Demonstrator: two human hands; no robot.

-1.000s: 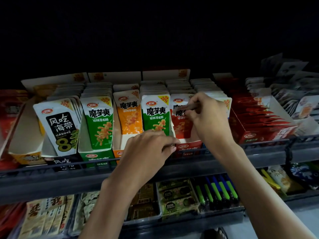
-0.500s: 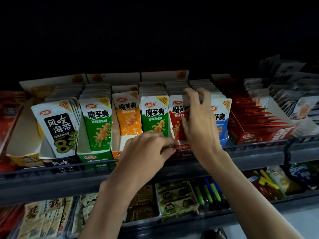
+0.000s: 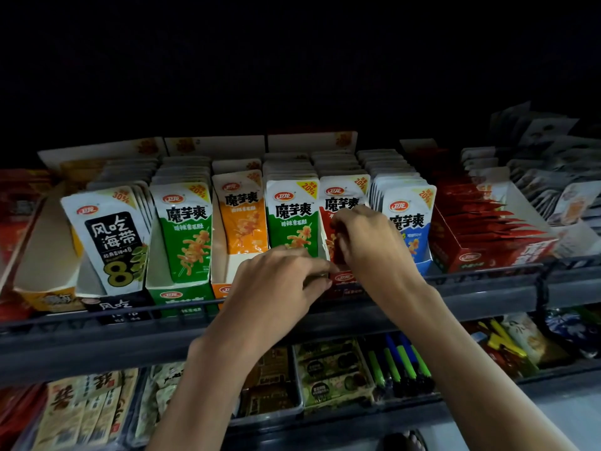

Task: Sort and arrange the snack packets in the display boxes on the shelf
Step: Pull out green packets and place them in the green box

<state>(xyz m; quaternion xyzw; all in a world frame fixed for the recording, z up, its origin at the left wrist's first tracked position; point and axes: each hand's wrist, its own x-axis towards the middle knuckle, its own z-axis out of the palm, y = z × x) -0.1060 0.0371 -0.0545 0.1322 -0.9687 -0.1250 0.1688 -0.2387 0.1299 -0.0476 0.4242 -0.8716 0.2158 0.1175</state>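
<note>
Light is dim and comes from the viewer's side, so only the printed fronts of the snack packets show clear colour, while everything above and behind them sinks into near black. The pale packets at far right are soft and murky, and the shelf rail bows with wide-angle distortion.

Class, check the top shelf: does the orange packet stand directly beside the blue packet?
No, a green packet and a red packet stand between the orange packet and the blue packet.
</note>
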